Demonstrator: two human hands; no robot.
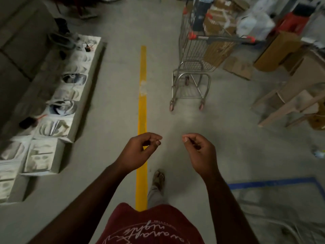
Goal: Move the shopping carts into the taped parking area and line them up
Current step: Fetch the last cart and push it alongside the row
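Observation:
A metal shopping cart (193,67) with red handle ends stands ahead on the right, loaded with boxes, its handle bar (223,38) facing me. Blue tape (272,183) marks a corner of a parking area on the floor at the lower right. My left hand (139,152) and my right hand (200,152) hang in front of me with loosely curled fingers, holding nothing, well short of the cart. My foot (158,178) steps beside the yellow line.
A yellow floor line (142,103) runs straight ahead. White boxes (58,106) line the left side. Cardboard boxes (274,51), bags and a wooden frame (288,106) crowd the right. Grey concrete floor lies between them.

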